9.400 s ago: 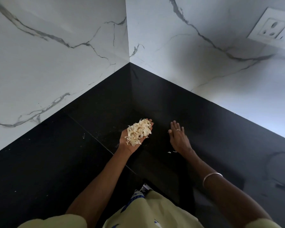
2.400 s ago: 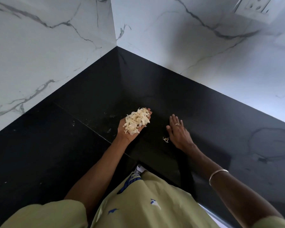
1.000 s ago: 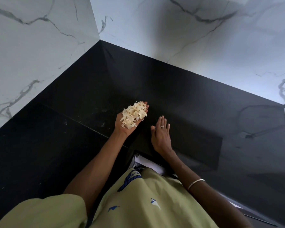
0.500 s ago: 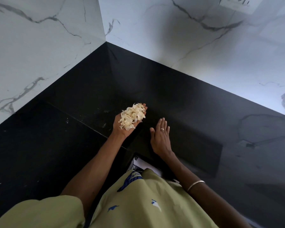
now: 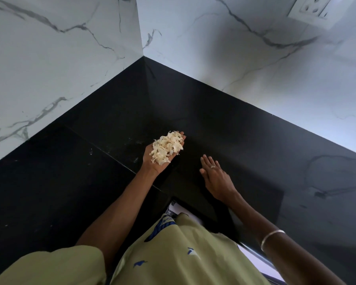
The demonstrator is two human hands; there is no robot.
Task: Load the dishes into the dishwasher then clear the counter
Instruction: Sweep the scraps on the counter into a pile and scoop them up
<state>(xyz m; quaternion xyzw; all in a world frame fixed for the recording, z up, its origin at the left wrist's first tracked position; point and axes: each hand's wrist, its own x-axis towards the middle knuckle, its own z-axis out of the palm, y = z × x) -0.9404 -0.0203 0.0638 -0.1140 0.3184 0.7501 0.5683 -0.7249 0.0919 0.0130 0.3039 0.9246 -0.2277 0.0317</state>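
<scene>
Clearing looks nearly done: the left hand (image 5: pixel 162 157) cups a heap of peels (image 5: pixel 167 147) on flat fingers above the black surface (image 5: pixel 70 182), while the right hand (image 5: pixel 216 177) sweeps flat-fingered, binning remains.

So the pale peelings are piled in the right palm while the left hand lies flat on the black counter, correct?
Not quite: the head view shows the peelings piled in the left hand, palm up, while the right hand lies flat on the black counter.
</scene>
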